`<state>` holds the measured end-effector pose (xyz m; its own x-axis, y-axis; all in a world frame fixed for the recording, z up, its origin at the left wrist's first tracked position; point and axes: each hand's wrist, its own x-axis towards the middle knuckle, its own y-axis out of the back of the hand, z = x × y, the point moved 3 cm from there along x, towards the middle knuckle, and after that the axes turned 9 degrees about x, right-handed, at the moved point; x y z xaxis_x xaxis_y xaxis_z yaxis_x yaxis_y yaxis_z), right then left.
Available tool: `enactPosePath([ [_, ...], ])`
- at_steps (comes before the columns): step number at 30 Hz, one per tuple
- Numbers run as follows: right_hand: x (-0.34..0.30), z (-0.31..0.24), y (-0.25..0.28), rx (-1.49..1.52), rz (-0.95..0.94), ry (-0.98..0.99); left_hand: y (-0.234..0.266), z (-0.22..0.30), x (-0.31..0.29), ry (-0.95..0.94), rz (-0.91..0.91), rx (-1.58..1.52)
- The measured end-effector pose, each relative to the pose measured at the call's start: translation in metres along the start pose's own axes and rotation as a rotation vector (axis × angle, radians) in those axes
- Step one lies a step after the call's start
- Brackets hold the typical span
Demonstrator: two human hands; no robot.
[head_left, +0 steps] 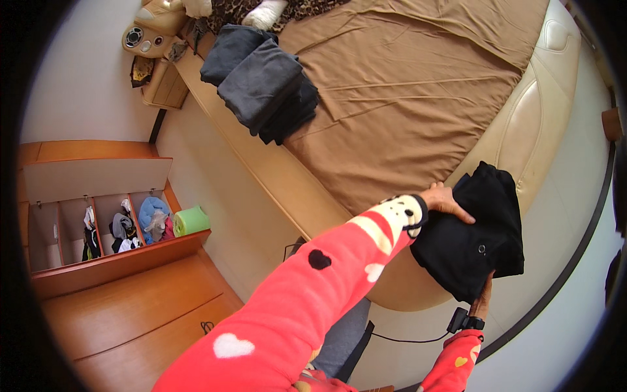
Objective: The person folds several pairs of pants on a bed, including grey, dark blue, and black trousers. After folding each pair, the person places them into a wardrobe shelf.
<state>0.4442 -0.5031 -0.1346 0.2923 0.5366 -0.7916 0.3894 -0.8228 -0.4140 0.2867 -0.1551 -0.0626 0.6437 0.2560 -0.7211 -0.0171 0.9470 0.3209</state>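
A folded black garment (486, 219) with a small round ring or button on it lies over the padded corner of the bed, part of it past the edge. My left hand (449, 201) grips its left upper side, the thumb stretched over the cloth and the other fingers partly hidden. From below, my right hand (482, 297) holds the garment's near edge, with most of its fingers out of sight under the fabric. A black device is strapped round my right wrist (467, 321), and a cable runs from it.
A stack of folded dark clothes (264, 85) sits on the brown bed sheet (392, 98). Beige padding (532, 117) borders the bed. At left, an open wooden cabinet (124, 261) holds clothes in compartments, with a green roll (191, 221) at its end.
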Motion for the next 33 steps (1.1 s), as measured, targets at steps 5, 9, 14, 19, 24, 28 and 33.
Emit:
enactPosePath([
  [5,0.000,-0.004,0.006,-0.046,0.008,-0.011,-0.018,-0.004,-0.011,-0.135,0.107,-0.214],
  [9,-0.014,0.003,0.006,-0.133,-0.006,-0.022,-0.029,-0.008,-0.036,-0.392,0.142,-0.600],
  [14,-0.119,0.037,-0.029,-0.255,0.035,-0.041,-0.065,-0.037,-0.135,-0.489,0.259,-0.784],
  [19,-0.197,0.073,-0.155,-0.420,-0.045,-0.320,-0.110,-0.079,-0.266,-0.257,-0.055,-1.160],
  [24,-0.183,0.115,-0.341,-0.654,-0.311,-0.408,-0.100,-0.132,-0.385,0.004,0.060,-1.015],
  [28,-0.195,0.169,-0.487,-0.796,-0.501,-0.421,-0.086,-0.184,-0.445,0.068,0.091,-1.193],
  [33,-0.232,0.267,-0.661,-0.919,-0.675,-0.413,-0.036,-0.264,-0.512,-0.135,0.118,-1.375],
])
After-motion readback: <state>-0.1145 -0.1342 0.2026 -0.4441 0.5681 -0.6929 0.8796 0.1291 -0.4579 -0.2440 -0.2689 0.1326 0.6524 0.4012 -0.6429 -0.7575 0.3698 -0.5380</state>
